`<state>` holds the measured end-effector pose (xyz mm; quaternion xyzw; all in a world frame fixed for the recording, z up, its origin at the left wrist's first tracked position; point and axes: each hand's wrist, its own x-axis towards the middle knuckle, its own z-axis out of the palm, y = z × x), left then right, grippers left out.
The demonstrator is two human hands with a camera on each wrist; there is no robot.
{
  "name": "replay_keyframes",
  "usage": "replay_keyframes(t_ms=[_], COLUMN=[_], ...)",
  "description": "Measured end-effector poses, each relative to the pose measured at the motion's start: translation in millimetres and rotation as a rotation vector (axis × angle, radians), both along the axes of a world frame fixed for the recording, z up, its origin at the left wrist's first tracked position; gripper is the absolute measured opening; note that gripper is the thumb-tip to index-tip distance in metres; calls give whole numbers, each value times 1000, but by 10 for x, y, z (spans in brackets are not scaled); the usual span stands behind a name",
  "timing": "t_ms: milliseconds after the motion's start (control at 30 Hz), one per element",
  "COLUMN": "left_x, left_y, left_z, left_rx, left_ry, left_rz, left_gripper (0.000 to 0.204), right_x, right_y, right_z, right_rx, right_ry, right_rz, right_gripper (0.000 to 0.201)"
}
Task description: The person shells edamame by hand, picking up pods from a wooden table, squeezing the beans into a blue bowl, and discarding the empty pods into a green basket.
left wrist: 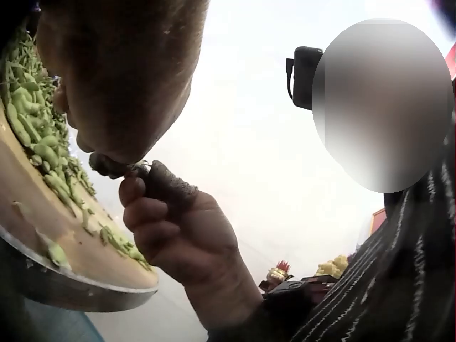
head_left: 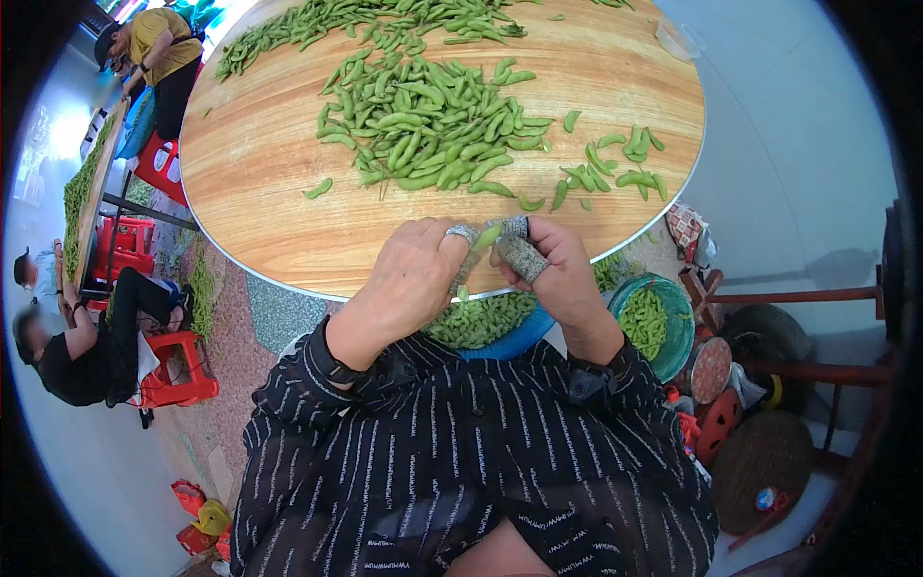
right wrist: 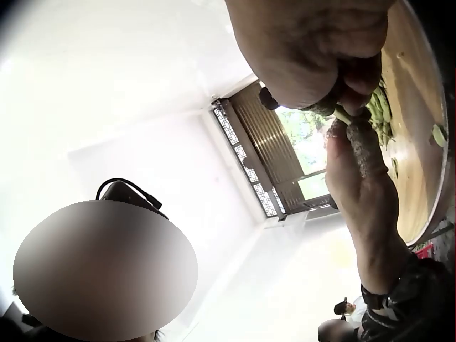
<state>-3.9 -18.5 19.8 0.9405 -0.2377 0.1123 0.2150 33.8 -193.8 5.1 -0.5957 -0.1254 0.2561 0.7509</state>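
Note:
Just past the round table's near edge, both hands meet around one green pod point(head_left: 488, 237). The left hand point(head_left: 409, 274) pinches it from the left, with grey wraps on its finger and thumb. From the other side the right hand point(head_left: 565, 279) pinches at the pod, its thumb and forefinger wrapped in the same grey material. In the left wrist view the right hand point(left wrist: 178, 228) has its other fingers curled. The right wrist view shows the left hand point(right wrist: 363, 185) against a bit of the pod point(right wrist: 343, 115). A pile of pods point(head_left: 413, 120) lies on the table.
Below the hands is a blue basin point(head_left: 524, 337) of pods under the table edge point(head_left: 279, 285). A green bucket point(head_left: 681, 322) with pods stands at the right. Loose pods lie at the table's right side. Two people point(head_left: 173, 48) and red stools point(head_left: 178, 375) are at the left.

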Motion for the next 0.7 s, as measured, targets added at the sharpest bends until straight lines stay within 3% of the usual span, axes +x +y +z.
replay_keyframes(t_ms=[33,167,233,367,433,567,633,667,700], left_x=[2,11,20,30,42,10,4,-5,-16], left_y=[-5,18,11,22,19,3,2,6,11], left_z=[-7,-97,-103,-216,-216,-236,-242,-248,-257], left_rx=[-23,0,-75,-21,-35,-127,-495,-493,-652], left_ry=[-42,28,110,65,-63,35,344,344,444], left_rz=[-20,-29,-22,17,-2,1,3,4,14], left_gripper=[32,40,36,36,33,33,26,26,24], right_x=[5,21,35,36,82,48,45,44,44], right_y=[-1,32,37,28,-24,-6,19,27,33], right_z=[-26,-111,-166,-174,-199,-249,-272,-285,-298], right_rx=[0,1,114,114,258,272,320,321,296], right_ry=[-22,-83,22,82,302,238,106,106,54], right_rz=[4,-27,-28,-52,116,71,76,76,65], right_gripper=[6,8,11,11,10,9,8,8,10])
